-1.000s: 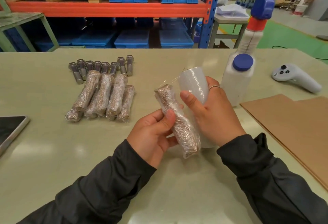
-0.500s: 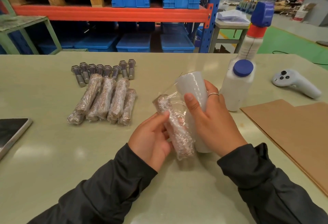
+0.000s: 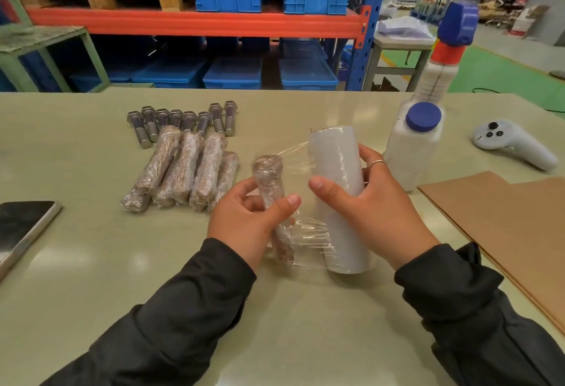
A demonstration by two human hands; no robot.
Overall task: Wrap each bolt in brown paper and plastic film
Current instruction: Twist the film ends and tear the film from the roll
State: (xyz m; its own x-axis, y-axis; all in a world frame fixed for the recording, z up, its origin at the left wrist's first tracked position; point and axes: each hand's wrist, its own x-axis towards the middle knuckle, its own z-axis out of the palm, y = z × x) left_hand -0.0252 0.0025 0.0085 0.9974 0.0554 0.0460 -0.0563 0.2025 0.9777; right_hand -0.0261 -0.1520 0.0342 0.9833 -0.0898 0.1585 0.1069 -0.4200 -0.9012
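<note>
My left hand [image 3: 249, 220] grips a bolt wrapped in brown paper and film [image 3: 270, 184], held nearly upright above the table. My right hand [image 3: 371, 199] holds the roll of plastic film [image 3: 334, 168] just to the right of it. A clear sheet of film [image 3: 308, 232] stretches between the roll and the bolt. Several wrapped bolts [image 3: 183, 171] lie side by side to the left. Behind them stands a row of several bare steel bolts [image 3: 183, 119].
Brown paper sheets [image 3: 501, 226] lie at the right edge of the table. A white bottle with a blue cap [image 3: 415, 147] and a spray bottle [image 3: 443, 58] stand behind my right hand. A white controller [image 3: 513, 145] lies far right, a phone [image 3: 21, 226] far left.
The roll has moved right, away from the bolt, and film now stretches between them. My left hand has turned the bolt more upright.
</note>
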